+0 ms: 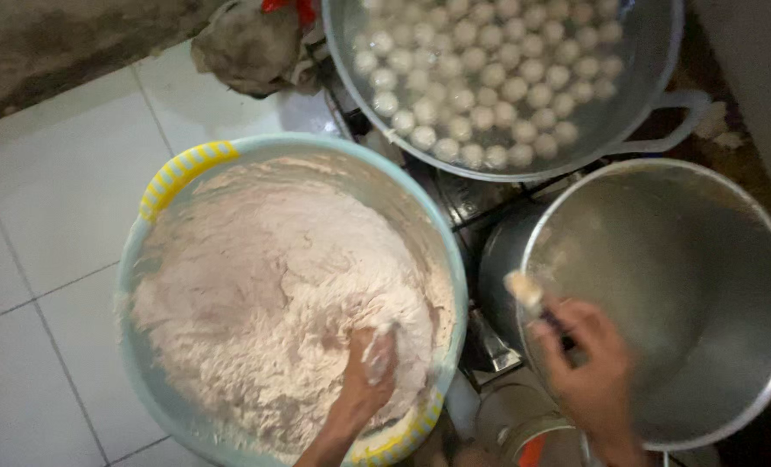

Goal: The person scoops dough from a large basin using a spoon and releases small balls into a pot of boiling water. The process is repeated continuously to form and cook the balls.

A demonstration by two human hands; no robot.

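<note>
While left hand (370, 374) digs curled fingers into pale paste in blue basin (295, 151), right hand (589, 363), closed on spoon (534, 301), holds a lump over steel pot (706, 285); balls float in pan (489, 69).

white tiled floor (65, 199), blue basin (134, 259), cloth (247, 47)
</note>
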